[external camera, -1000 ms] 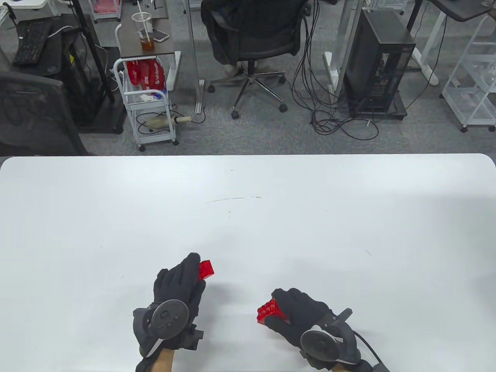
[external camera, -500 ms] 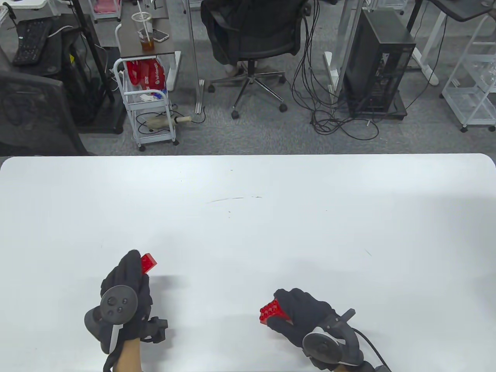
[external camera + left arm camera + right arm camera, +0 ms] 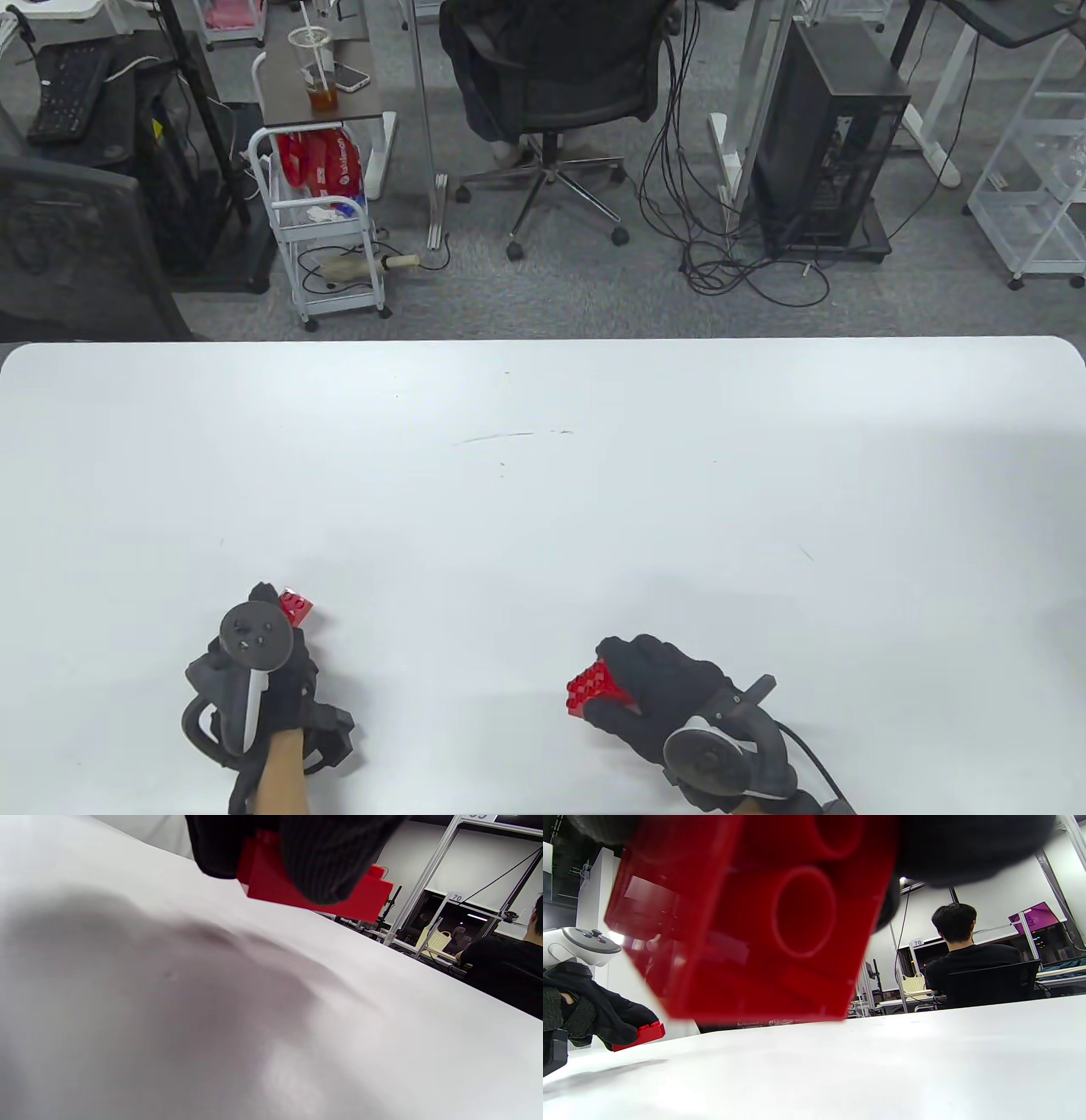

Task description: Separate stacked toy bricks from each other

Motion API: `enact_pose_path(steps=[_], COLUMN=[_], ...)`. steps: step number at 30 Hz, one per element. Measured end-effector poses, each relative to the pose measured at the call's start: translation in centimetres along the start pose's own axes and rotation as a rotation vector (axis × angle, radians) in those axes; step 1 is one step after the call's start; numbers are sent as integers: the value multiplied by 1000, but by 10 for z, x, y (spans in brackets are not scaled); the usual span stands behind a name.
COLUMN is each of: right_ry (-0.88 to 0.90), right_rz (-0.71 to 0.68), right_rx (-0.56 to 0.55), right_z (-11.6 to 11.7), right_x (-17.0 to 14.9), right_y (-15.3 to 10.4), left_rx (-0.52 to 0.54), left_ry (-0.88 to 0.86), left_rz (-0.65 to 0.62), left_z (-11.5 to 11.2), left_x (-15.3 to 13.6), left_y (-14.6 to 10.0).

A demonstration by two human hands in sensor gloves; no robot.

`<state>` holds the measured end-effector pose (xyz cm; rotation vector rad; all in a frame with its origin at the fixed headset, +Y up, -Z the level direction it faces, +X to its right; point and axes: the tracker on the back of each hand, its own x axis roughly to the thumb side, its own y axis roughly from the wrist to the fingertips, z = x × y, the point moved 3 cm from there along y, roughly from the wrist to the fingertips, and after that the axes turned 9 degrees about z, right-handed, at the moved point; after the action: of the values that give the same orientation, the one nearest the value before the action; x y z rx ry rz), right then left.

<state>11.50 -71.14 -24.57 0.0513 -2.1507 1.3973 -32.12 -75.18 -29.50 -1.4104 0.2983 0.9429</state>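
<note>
My left hand [image 3: 273, 609] grips a small red brick [image 3: 296, 604] at the table's front left, held low over the white table [image 3: 543, 475]. In the left wrist view the brick [image 3: 271, 885] sits between my gloved fingers [image 3: 331, 861], just above the surface. My right hand [image 3: 607, 692] holds a larger red brick [image 3: 594, 683], studs facing up and left, at the front right of centre. The right wrist view shows that brick's hollow underside [image 3: 763, 921] close up, off the table, and my left hand with its brick [image 3: 638, 1034] far left.
The table's far edge [image 3: 543, 341] borders a grey floor with an office chair [image 3: 551, 76], a white cart [image 3: 327, 229] and a computer tower [image 3: 827, 136]. Nothing else lies on the table.
My left hand has carried its small brick from near the centre to the front left and lowered it toward the table. My right hand has stayed nearly still with its brick.
</note>
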Motion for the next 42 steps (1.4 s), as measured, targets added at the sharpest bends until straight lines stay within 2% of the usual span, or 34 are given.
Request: enact_pose_path(steps=[7, 11, 22, 28, 32, 35, 39, 42], right_ry=[14, 34, 112, 120, 121, 122, 143, 133], right_rz=[-4, -17, -43, -38, -18, 5, 34, 44], right_rx=[11, 3, -9, -12, -24, -41, -60, -67], right_z=[0, -3, -13, -14, -14, -15, -17, -16], right_x=[1, 4, 12, 11, 7, 3, 0, -2], right_y=[0, 0, -2, -2, 0, 2, 2, 3], left_rx=[-12, -61, -79, -67, -1, 35, 22, 10], left_ry=[73, 137, 223, 199, 127, 15, -133, -182], left_rz=[32, 53, 66, 45, -56, -199, -404, -559], left_z=[-8, -20, -25, -23, -10, 2, 13, 15], left_x=[0, -1, 4, 4, 17, 34, 54, 68], left_y=[2, 6, 1, -2, -15, -32, -58, -78])
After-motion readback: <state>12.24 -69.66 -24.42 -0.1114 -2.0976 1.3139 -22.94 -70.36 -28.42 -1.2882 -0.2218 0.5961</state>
